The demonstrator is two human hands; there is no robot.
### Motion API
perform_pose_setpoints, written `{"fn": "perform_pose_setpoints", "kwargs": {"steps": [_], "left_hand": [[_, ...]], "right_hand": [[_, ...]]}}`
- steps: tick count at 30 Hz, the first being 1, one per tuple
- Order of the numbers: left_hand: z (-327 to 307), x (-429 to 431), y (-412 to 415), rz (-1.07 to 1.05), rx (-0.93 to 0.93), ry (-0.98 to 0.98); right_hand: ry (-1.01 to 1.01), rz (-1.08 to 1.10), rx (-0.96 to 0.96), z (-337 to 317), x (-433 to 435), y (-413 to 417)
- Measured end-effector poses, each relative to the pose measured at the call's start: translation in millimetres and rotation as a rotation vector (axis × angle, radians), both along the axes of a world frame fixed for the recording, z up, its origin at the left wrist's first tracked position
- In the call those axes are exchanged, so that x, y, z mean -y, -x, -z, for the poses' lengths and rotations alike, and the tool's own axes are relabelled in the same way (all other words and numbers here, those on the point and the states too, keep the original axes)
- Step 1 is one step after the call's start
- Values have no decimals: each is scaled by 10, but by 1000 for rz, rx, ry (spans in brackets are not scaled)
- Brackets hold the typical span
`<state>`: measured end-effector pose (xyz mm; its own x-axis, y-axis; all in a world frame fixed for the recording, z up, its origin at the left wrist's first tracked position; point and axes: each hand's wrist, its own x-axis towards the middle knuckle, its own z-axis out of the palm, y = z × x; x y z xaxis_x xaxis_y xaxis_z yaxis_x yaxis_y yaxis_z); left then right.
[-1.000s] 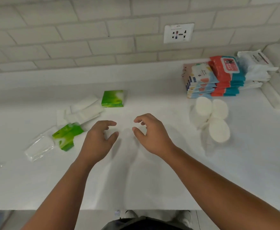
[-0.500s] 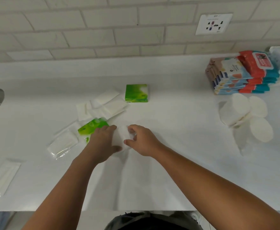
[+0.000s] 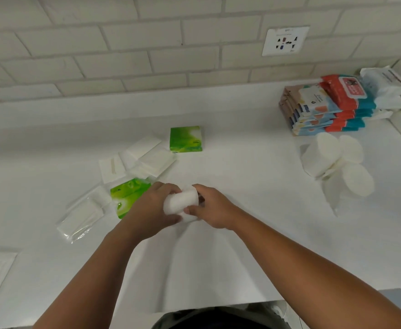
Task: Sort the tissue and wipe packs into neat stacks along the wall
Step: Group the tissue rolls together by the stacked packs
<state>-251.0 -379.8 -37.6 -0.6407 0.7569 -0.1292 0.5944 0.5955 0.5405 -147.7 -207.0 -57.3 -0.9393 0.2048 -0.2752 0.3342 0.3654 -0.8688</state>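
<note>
Fingers of the left hand (image 3: 147,211) and the right hand (image 3: 215,210) are gripping a white tissue pack (image 3: 181,202) in the middle of the frame, maybe to carry it to the stacks (image 3: 323,110) at upper right.

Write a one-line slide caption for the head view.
Left hand and right hand grip a white tissue pack at the counter; stacked wipe packs sit by the wall.

My left grip (image 3: 152,210) and my right grip (image 3: 215,208) are bare hands. My left forearm (image 3: 95,269) and right forearm (image 3: 301,262) are bare as well, uncovered all the way to the lower edge of view. Between them, at the bottom, shows a strip of my dark grey garment (image 3: 218,317), its cloth creased.
</note>
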Motion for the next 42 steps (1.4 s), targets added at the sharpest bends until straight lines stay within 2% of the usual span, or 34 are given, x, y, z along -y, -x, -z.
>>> {"fn": "perform_pose_setpoints", "kwargs": {"steps": [6, 8, 10, 16, 19, 23, 28, 32, 38, 42], "left_hand": [[-225, -372, -169, -204, 393, -311], [-272, -567, -277, -223, 520, -352], [-321, -781, -401, -230, 557, -364], [-454, -1465, -781, -209, 464, -389], [-451, -1811, -977, -183, 341, -351], [-401, -2287, -1291, -132, 181, -236], [-295, -2814, -1650, -113, 41, -126], [-253, -3114, -1827, -93, -42, -31], [-201, -3349, -1963, -96, -152, 93], [-292, -3355, -2049, -53, 40, 29]], "right_hand": [[452, 144, -18, -142, -471, -312], [534, 212, -33, -180, -628, -426], [555, 242, -32, -238, -783, -555], [409, 305, -13, -398, -1324, -991], [100, 358, -23, -513, -1631, -1232], [-161, 533, -152, -689, -2048, -1565], [-297, 787, -227, -690, -2510, -1893], [-234, 878, -138, -526, -2778, -1993], [150, 807, -32, -353, -2938, -1936], [278, 704, -34, -280, -2965, -1896]]}}
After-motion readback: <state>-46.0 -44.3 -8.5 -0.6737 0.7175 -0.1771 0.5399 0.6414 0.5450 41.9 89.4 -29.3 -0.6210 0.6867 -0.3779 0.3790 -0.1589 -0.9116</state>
